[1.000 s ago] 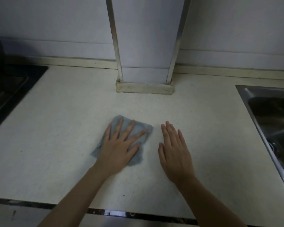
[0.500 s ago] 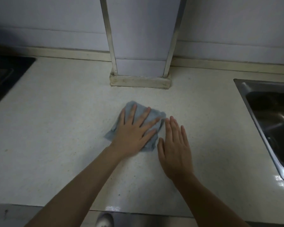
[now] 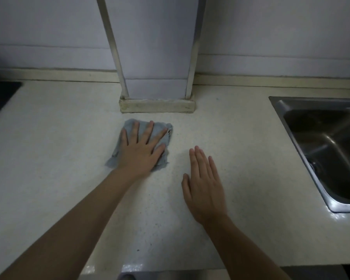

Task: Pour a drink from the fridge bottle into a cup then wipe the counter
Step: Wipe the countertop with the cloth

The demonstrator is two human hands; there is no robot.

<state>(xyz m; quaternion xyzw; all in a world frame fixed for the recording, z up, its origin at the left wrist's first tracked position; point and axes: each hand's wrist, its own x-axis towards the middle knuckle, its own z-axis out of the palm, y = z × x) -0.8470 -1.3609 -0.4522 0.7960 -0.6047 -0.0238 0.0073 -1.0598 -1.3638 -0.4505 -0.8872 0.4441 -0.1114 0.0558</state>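
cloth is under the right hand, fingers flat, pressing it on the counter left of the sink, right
No, it is the left hand that presses the cloth, fingers flat, on the counter left of the sink. The right hand is flat over bare counter beside it, as the head view shows.

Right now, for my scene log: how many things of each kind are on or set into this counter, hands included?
Crumpled grey-blue cloth: 1
Bare hands: 2, left hand pressing flat on the cloth, right hand open beside it
Stainless steel sink: 1
Black cooktop: 1
Total: 5
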